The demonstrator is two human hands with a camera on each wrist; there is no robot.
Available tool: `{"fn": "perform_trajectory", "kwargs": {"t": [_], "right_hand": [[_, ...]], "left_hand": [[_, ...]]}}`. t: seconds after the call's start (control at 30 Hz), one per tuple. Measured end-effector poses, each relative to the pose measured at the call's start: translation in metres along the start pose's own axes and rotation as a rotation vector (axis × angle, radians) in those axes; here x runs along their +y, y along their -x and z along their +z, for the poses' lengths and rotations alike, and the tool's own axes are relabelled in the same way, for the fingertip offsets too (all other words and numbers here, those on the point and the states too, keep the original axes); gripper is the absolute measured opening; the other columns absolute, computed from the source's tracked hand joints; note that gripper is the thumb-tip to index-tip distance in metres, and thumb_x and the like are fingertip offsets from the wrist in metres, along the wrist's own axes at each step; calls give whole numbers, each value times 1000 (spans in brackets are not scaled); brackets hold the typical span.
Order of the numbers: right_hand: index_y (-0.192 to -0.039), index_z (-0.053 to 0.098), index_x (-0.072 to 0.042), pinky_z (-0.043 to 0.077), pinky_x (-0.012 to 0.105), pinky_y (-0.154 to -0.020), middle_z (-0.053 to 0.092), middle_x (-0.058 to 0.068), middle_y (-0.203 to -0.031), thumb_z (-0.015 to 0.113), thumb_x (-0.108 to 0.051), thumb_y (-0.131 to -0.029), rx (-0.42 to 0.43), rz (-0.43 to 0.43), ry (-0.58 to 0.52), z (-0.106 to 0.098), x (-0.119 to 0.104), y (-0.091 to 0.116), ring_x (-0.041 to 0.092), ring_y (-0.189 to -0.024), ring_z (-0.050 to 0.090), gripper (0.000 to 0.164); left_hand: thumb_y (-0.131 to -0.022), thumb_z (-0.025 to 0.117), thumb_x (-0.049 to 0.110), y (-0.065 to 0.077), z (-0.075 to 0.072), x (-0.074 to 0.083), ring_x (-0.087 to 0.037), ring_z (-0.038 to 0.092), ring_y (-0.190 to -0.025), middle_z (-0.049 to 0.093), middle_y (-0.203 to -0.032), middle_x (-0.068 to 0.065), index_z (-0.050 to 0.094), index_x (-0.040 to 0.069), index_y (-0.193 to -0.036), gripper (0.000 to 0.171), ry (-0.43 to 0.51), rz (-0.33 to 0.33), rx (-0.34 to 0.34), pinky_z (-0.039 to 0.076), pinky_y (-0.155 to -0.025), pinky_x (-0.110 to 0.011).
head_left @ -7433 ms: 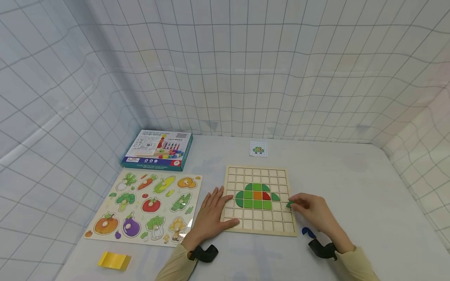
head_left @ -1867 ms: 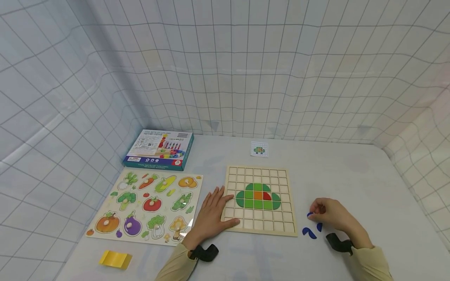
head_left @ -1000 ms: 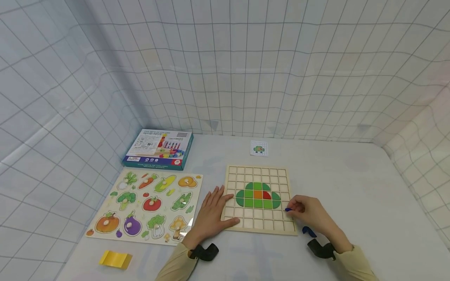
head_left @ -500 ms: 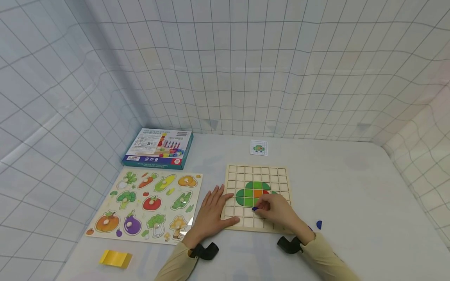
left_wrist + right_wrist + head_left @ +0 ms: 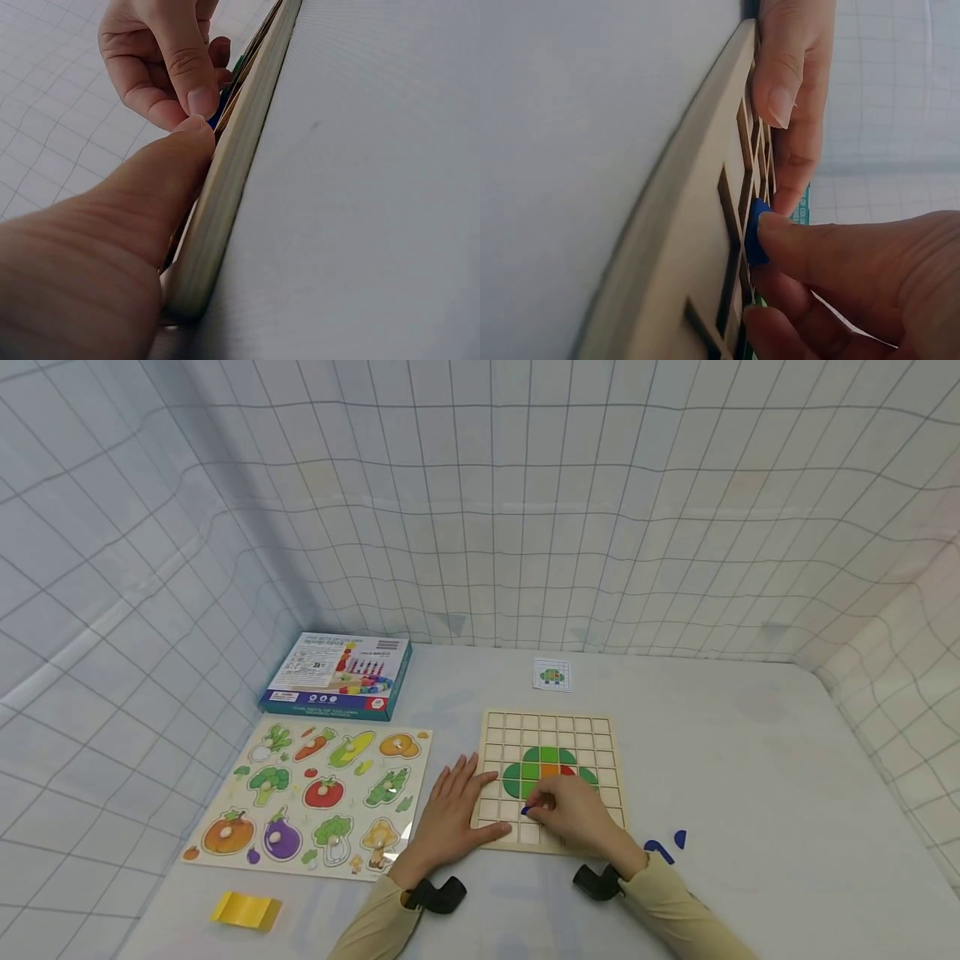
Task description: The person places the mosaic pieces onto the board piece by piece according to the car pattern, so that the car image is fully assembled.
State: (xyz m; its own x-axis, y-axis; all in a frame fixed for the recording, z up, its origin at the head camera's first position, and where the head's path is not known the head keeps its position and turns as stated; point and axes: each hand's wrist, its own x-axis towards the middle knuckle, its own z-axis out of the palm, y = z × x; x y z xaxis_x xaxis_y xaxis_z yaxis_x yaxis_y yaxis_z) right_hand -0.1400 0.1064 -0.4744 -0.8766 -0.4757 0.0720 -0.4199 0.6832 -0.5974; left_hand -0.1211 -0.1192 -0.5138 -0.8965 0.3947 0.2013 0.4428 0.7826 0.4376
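Note:
My right hand (image 5: 573, 810) pinches a small blue piece (image 5: 757, 234) with a rounded edge between thumb and index finger. It holds it at a bare cell in the row below the coloured tiles on the wooden grid board (image 5: 592, 727). Green tiles (image 5: 549, 755), an orange one (image 5: 550, 769) and a red one (image 5: 567, 769) form a car shape mid-board, partly hidden by this hand. Spread over the board's left edge, my left hand (image 5: 446, 827) rests with fingers straight. In the left wrist view, its thumb (image 5: 169, 161) lies along the board's edge.
Several blue pieces (image 5: 680, 839) lie right of the board. A small picture card (image 5: 552, 675) with a similar car lies behind it. To the left are a vegetable puzzle board (image 5: 345, 806), a boxed set (image 5: 337, 677) and a yellow bent piece (image 5: 246, 912).
The dark green piece held earlier now sits in the pattern's right end. My right hand took a blue piece from the table and carried it left over the board. The left hand stayed put.

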Motion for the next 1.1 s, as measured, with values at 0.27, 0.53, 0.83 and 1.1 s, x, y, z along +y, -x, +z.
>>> {"fn": "perform_trajectory", "kwargs": {"t": [0.27, 0.53, 0.83, 1.1], "right_hand": [[-77, 72, -20, 42, 22, -56, 58, -14, -73, 76, -19, -81, 32, -4, 28, 1, -2, 1, 2, -63, 49, 6], [-73, 67, -21, 40, 23, -52, 52, -16, -68, 79, -20, -78, 41, 0, 23, 1, -1, 2, 3, -59, 45, 13], [-73, 63, -22, 39, 23, -51, 51, -17, -65, 79, -21, -79, 30, 3, 9, 0, 0, 2, 3, -57, 45, 17], [-74, 64, -23, 40, 24, -52, 51, -17, -65, 79, -23, -79, 58, 70, -16, -12, 9, 11, 6, -58, 45, 15]], "left_hand": [[-82, 62, 59, 0, 0, 0, -30, 12, -142, 23, -153, -16, 46, 13, -138, 75, 4, -6, -4, 6, -114, -43], [-82, 62, 60, 1, 1, -1, -29, 12, -142, 23, -153, -16, 46, 13, -138, 75, 0, -3, 0, 6, -114, -43], [-81, 62, 60, 1, 1, -1, -28, 12, -142, 23, -153, -15, 46, 13, -139, 76, 10, -2, 10, 6, -114, -43], [-81, 61, 62, 0, 1, -1, -27, 11, -143, 22, -154, -14, 45, 15, -139, 76, 7, -10, 1, 5, -114, -41]]}}
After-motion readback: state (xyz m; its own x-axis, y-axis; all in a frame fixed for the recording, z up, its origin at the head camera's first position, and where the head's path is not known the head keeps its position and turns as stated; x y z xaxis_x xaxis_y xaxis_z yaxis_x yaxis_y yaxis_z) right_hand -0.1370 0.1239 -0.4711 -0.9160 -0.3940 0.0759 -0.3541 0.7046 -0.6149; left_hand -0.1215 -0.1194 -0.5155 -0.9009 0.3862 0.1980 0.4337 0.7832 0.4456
